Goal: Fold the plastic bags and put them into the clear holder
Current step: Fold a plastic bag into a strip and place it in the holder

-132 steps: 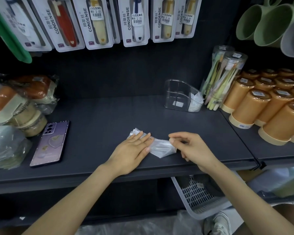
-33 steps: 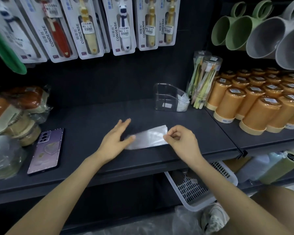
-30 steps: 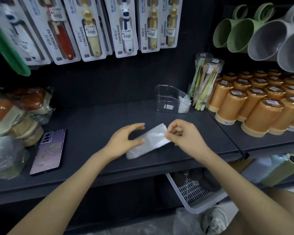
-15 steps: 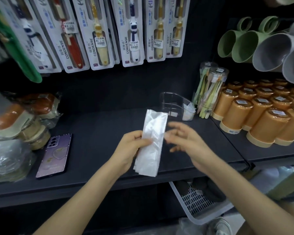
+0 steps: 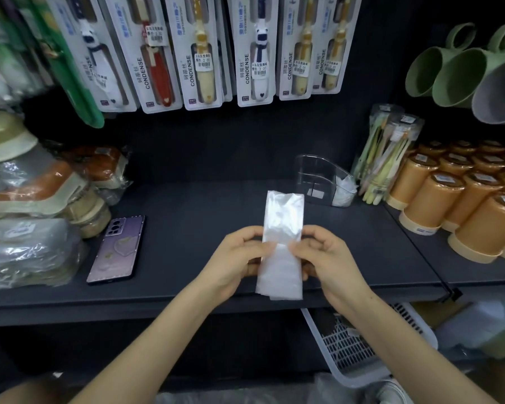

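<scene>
**Both hands now on the upright strip**

Half a second ago only the left hand held the plastic bag. Now the right hand has joined it, and the strip that lay sideways on the shelf a second ago stands on end.

Along the back wall hang toothbrush packs printed "CONDENSE" beside Chinese characters, with price stickers reading "2.00". To the right stand rows of orange cups with labels on their tops, too small to read. Green mugs hang above them.

The bag is folded into a long narrow strip and held just above the shelf's front. Its long axis runs away from the person, with the far end pointing toward the clear holder and the near end hanging past the shelf edge. Each hand pinches one long edge near mid-length, thumb on top and fingers curled behind.

The holder stands at the back of the shelf, well apart from the strip, with a folded bag in its right compartment. A purple phone lies face down to the left.
</scene>
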